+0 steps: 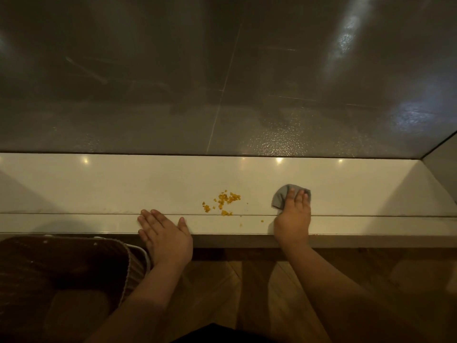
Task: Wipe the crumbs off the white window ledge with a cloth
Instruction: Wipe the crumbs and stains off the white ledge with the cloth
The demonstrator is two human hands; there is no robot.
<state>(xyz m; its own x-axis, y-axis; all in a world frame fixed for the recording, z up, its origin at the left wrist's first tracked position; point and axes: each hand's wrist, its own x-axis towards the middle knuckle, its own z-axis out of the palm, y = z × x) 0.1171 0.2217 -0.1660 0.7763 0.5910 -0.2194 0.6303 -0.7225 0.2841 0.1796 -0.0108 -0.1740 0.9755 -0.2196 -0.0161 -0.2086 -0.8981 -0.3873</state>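
Note:
Several small orange-yellow crumbs (226, 200) lie scattered in the middle of the white window ledge (99, 189). My right hand (293, 216) presses flat on a grey cloth (280, 198) on the ledge, just right of the crumbs. My left hand (164, 235) rests at the ledge's front edge, left of the crumbs, palm up, fingers spread and holding nothing. A few stray crumbs sit near the front edge between my hands.
A dark window pane (222, 82) rises behind the ledge. A brown woven basket (64, 273) stands on the wooden floor (222, 293) below my left hand. The ledge ends in a side wall (440, 169) at the right.

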